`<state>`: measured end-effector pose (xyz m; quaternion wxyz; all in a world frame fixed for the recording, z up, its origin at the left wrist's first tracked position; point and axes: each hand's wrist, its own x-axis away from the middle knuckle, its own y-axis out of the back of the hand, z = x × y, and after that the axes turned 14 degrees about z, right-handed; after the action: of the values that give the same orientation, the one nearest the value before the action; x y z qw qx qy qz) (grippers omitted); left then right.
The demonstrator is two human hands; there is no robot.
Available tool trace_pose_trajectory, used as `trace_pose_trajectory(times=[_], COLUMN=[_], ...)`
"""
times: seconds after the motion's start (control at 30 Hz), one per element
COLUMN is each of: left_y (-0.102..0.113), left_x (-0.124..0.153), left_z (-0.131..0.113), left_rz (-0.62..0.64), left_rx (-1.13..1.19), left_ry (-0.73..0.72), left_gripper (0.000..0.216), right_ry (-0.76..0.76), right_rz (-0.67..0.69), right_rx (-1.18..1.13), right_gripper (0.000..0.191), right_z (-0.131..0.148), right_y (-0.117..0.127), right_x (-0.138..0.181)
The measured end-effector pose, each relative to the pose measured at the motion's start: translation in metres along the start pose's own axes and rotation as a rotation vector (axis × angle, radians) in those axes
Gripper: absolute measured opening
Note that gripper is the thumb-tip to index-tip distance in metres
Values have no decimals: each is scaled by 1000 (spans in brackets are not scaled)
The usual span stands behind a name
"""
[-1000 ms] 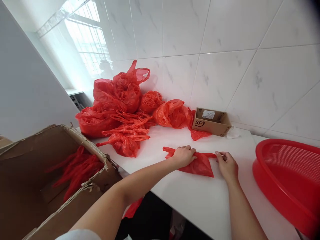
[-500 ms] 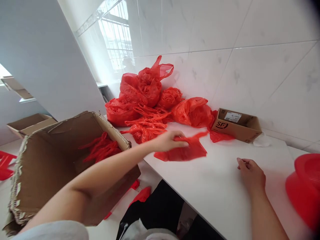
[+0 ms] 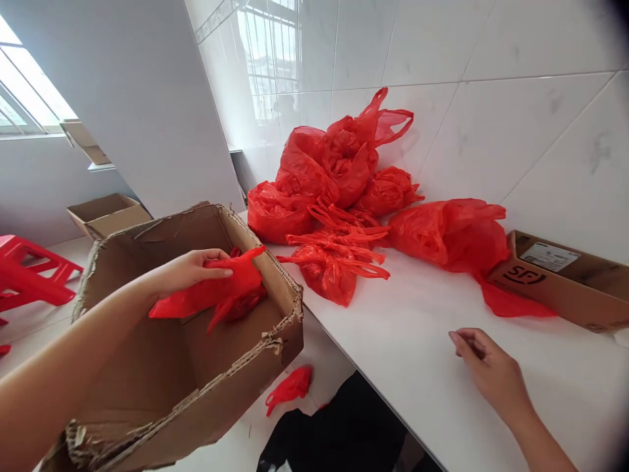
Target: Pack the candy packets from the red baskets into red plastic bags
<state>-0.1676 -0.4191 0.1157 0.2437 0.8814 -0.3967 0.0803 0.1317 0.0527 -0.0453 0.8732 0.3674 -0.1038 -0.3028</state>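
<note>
Along the tiled wall (image 3: 442,39), a white table (image 3: 393,334); at its L edge, a big carton (image 3: 236,393), top open, rim torn. Back of table: heap of red bags (image 3: 324,170), some w/ loops sticking up. Far L, red stool (image 3: 29,275), cut off by view. R side of table: SF box (image 3: 540,269), red plastic against its L end. Held bag (image 3: 236,278) is at the carton's opening, over more red bags (image 3: 243,305) inside — exact depth unclear. L hand (image 3: 194,270): thumb & fingers closed on held bag. R hand (image 3: 496,377): fingers loosely curled, nothing seen in it — can't tell if touching table.
</note>
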Motion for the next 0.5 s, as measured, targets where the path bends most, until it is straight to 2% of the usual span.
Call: trace_pose_trajectory(times=[0.07, 0.13, 0.23, 0.33, 0.4, 0.5], left_y=[-1, -9, -32, -58, -60, -31], left_x=[-5, -12, -28, -43, -47, -41], left_z=[-7, -28, -67, -93, -96, -80], left_rz=[105, 236, 425, 536, 545, 406], left_rx=[-13, -64, -222, -316, -348, -256], left_ry=[-22, -84, -210, -260, -250, -253], left_gripper=[29, 24, 20, 19, 20, 24], right_ry=[38, 83, 175, 256, 269, 274], right_rz=[85, 77, 80, 135, 192, 296], right_rx=[-92, -178, -292, -350, -340, -250], right_gripper=[39, 38, 36, 31, 29, 28], right_z=[29, 59, 102, 131, 136, 130], right_y=[-20, -39, -67, -94, -108, -120], right_x=[-11, -23, -33, -29, -20, -7])
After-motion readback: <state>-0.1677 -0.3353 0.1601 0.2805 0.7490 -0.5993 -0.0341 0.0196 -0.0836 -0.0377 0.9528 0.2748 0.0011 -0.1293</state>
